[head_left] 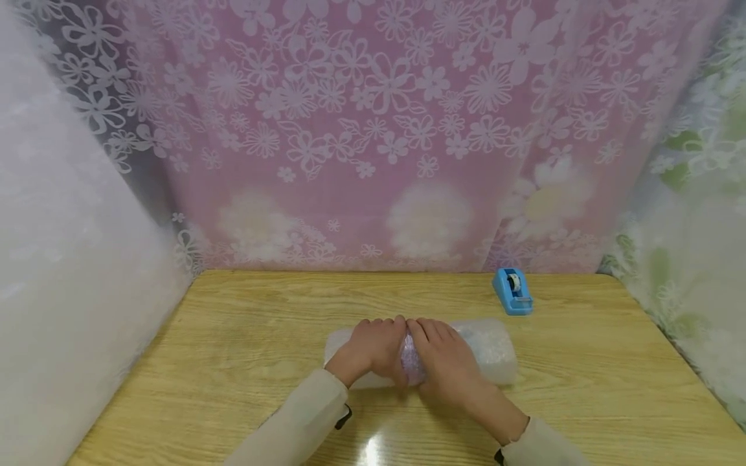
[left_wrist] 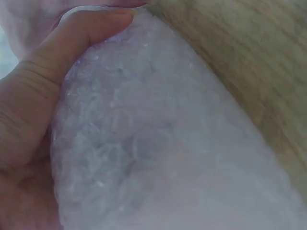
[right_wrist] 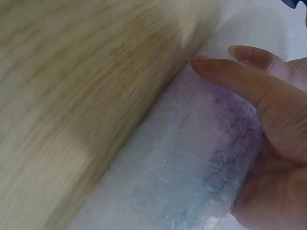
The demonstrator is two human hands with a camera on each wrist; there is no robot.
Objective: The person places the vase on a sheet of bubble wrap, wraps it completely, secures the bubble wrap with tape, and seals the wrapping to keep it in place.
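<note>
A roll of clear bubble wrap (head_left: 495, 355) lies crosswise on the wooden table, with something purple and pale blue showing through it. My left hand (head_left: 377, 349) grips the roll left of its middle. Close beside it, my right hand (head_left: 447, 357) holds the roll just right of the middle, leaving a purple strip between the hands. In the left wrist view the thumb (left_wrist: 53, 52) lies along the near side of the bubble wrap (left_wrist: 144, 134). The right wrist view shows the right thumb (right_wrist: 235, 79) bent over the bubble wrap (right_wrist: 182, 148). What is inside cannot be made out.
A blue tape dispenser (head_left: 513, 292) stands beyond the roll's right end, near the back edge of the wooden table (head_left: 245, 336). A pink flowered curtain (head_left: 350, 129) hangs behind the table, and pale sheets hang at both sides.
</note>
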